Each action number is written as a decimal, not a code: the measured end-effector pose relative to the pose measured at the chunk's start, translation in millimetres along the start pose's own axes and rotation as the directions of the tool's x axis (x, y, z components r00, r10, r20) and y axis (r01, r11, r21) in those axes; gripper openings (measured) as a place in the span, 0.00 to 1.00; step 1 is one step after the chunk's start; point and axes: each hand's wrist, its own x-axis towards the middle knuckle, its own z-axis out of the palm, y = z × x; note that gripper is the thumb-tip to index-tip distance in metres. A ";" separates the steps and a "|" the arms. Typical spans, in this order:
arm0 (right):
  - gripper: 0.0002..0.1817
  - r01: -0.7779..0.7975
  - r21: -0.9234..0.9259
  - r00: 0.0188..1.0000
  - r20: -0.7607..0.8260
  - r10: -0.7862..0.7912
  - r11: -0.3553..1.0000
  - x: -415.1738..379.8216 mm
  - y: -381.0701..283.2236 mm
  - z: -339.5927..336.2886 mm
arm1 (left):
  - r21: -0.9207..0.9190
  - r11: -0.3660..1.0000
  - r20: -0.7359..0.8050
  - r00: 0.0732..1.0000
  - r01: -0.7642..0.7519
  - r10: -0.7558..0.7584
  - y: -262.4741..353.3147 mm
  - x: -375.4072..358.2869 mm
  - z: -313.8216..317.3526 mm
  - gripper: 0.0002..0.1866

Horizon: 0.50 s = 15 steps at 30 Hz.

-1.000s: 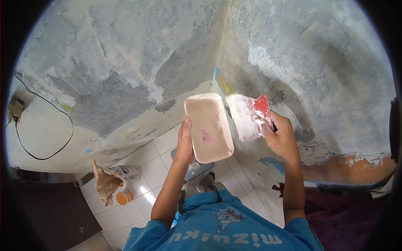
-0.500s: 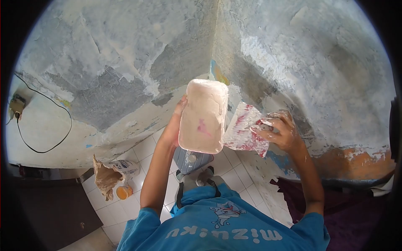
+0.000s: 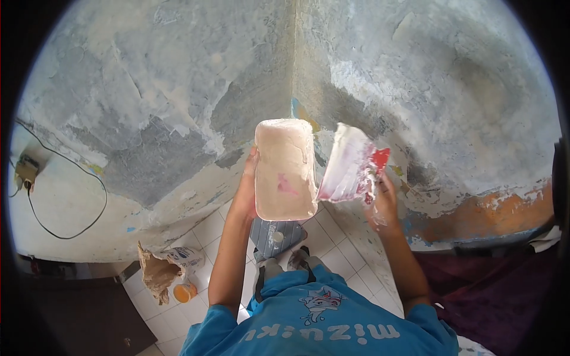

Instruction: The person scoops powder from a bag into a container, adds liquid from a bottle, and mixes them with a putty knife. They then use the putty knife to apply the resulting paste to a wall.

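Observation:
My left hand (image 3: pixel 249 188) grips a rectangular plastic tub (image 3: pixel 282 151) by its left side, the thumb along the rim. Whitish putty coats the inside of the tub, and a pink patch shows at its bottom. In my right hand (image 3: pixel 383 204) is a red putty scraper (image 3: pixel 350 166), its wide blade smeared with white putty. The blade's lower corner is right at the tub's right rim. Putty sticks to the fingers of my right hand.
Patchy grey walls (image 3: pixel 160 71) meet in a corner ahead. A socket with a cable (image 3: pixel 27 169) hangs at left. On the tiled floor stand an opened paper sack (image 3: pixel 155 274), an orange cup (image 3: pixel 184 291) and a grey stool (image 3: pixel 276 237). Dark red cloth (image 3: pixel 487 291) lies at right.
My right hand has turned the scraper, so its red part and the blade's other face show. That hand has come in closer to the tub; the left hand keeps its hold.

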 end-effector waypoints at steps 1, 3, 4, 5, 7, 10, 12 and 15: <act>0.19 0.001 0.091 0.994 0.106 -0.011 0.996 1.0 6.9 5.5 | -0.010 1.000 0.018 1.000 -0.001 0.001 0.9 1.2 -2.8 0.42; 0.19 -0.021 0.143 0.994 0.106 0.005 0.990 -2.0 11.7 24.9 | 0.013 0.999 0.033 0.999 -0.032 0.032 -1.5 5.2 -11.8 0.42; 0.20 -0.048 0.193 0.993 0.114 0.026 0.980 -2.2 14.9 36.3 | 0.033 0.997 0.042 0.997 -0.067 0.065 -0.7 6.8 -17.0 0.42; 0.19 -0.031 0.169 0.995 0.099 0.014 0.985 0.5 19.8 43.8 | 0.036 0.997 0.047 0.997 -0.066 0.064 0.7 7.8 -21.7 0.42; 0.20 -0.045 0.108 0.998 0.058 0.038 0.993 6.5 29.0 55.4 | 0.080 0.992 0.031 0.995 -0.100 0.098 6.3 8.7 -29.8 0.42; 0.21 -0.089 -0.027 0.996 0.005 0.089 0.996 10.0 34.8 71.9 | 0.058 0.996 0.006 0.998 -0.063 0.063 25.9 3.4 -43.5 0.42; 0.21 -0.116 -0.102 0.993 -0.011 0.115 0.988 11.2 34.0 85.3 | 0.083 0.990 0.046 0.993 -0.115 0.111 37.8 6.8 -64.4 0.43; 0.19 0.116 -0.240 0.991 -0.041 -0.130 0.964 11.2 20.6 111.8 | 0.089 0.982 0.038 0.986 -0.164 0.161 44.7 16.4 -103.5 0.42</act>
